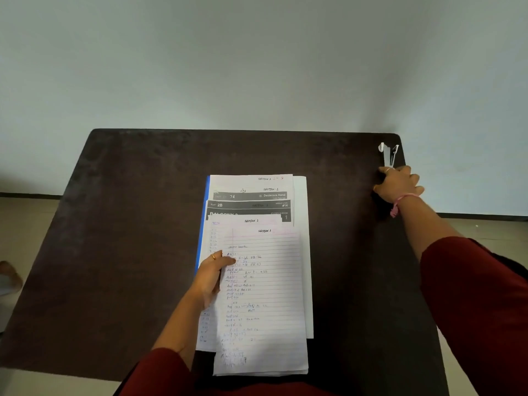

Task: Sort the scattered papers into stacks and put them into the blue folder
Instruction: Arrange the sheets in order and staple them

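left hand lies flat on the paper stack over the blue folder | right hand pinches folded paper at the far corner | risk: stack beneath the palm slides, loose top sheets fan out

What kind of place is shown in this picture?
Probably a plain office or study room: a dark table against a bare pale wall, with handwritten and printed papers stacked on a blue folder.
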### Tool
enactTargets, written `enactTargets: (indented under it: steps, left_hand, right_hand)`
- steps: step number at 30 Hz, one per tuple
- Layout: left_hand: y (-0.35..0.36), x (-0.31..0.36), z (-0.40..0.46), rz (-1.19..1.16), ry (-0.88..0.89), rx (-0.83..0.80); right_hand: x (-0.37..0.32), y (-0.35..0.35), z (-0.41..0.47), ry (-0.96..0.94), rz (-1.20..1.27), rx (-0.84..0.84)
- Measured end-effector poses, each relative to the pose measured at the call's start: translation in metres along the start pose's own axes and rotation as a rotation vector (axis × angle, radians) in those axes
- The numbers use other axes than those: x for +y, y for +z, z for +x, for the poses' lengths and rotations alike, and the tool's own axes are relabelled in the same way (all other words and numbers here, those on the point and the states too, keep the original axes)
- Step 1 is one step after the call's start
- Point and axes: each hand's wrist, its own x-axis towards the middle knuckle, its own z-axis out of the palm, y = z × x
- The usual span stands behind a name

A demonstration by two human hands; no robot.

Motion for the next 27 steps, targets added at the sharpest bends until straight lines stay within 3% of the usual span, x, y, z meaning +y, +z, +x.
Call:
enactTargets:
  steps: [27]
  left_hand:
    - [0.009,-0.007,-0.01,0.146,0.131,0.08]
  right_hand:
    - [0.039,0.097,-0.199,-0.117,0.317,0.169]
